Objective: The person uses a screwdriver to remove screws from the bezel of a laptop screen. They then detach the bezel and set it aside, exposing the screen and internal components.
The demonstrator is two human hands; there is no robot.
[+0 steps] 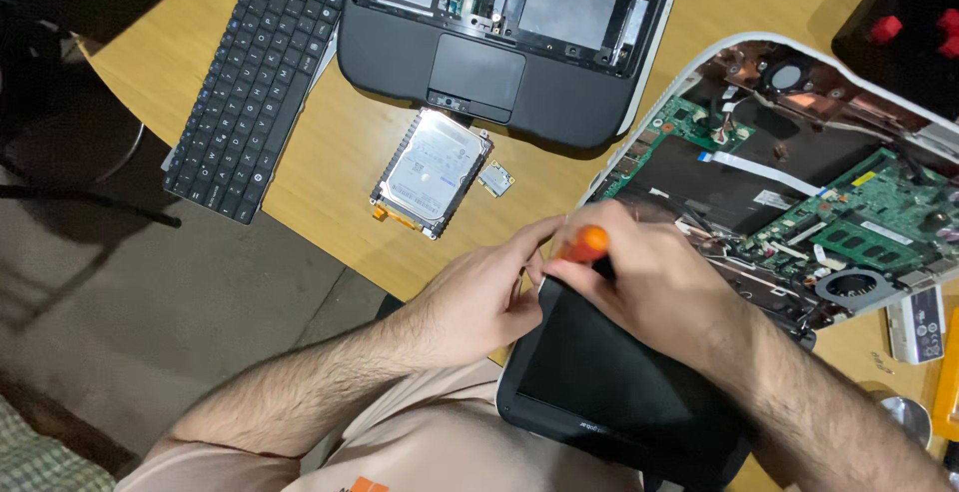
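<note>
Screwdriver (584,243) with an orange handle sat pinched in my right hand (649,287), fingers closed on it, at the black screen panel (609,372) at six o'clock. My left hand (479,297) steadied beside, fingers curled. Keyboard (258,77), hard drive (433,172) already out; opened laptop (799,182) remained.

Both forearms are bare and hairy, with no sleeves showing. The left hand (479,297) and right hand (649,272) wear no gloves. A beige shirt (420,442) carries a small orange patch.
</note>
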